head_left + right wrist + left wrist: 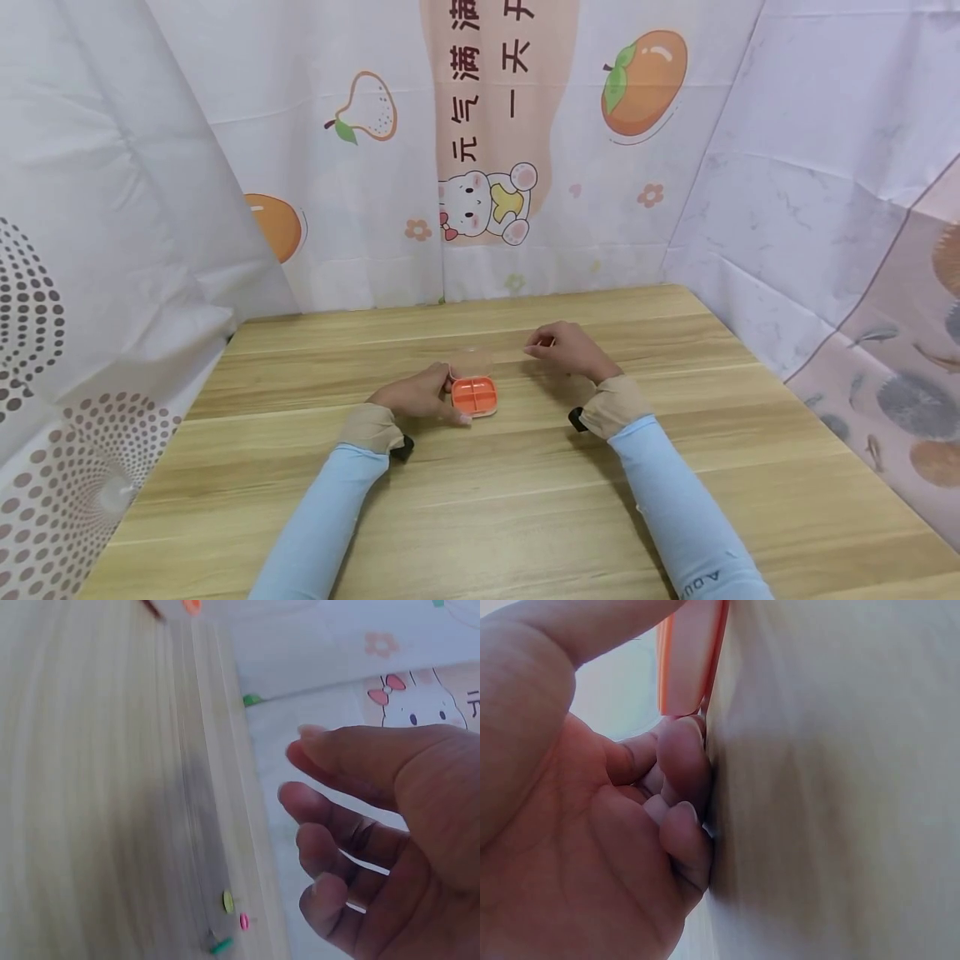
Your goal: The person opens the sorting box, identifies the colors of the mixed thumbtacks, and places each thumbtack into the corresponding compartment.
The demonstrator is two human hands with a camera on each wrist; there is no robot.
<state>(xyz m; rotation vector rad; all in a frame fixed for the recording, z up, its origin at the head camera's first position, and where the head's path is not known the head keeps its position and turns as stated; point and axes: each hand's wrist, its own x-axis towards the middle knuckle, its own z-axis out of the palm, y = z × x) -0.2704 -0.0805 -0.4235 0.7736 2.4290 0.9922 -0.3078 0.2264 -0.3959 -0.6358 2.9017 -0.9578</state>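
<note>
A small orange pill box [474,396] lies on the table, its clear lid [470,362] swung back on the far side. Thin dividers split its inside into several compartments. My left hand [420,395] holds the box from the left, thumb at the near edge and fingers by the far left side. In the left wrist view, the side of the box [690,660] shows between thumb and fingers. My right hand [570,348] is above the table, right of the box, fingers loosely bent and holding nothing. Beyond its fingertips in the right wrist view lie small yellow-green [228,901], pink [244,921] and green pieces [221,946].
The wood-grain table [480,517] stretches out on all sides of the box. A printed white curtain [375,192] hangs along its far edge, and another curtain [817,167] stands on the right side.
</note>
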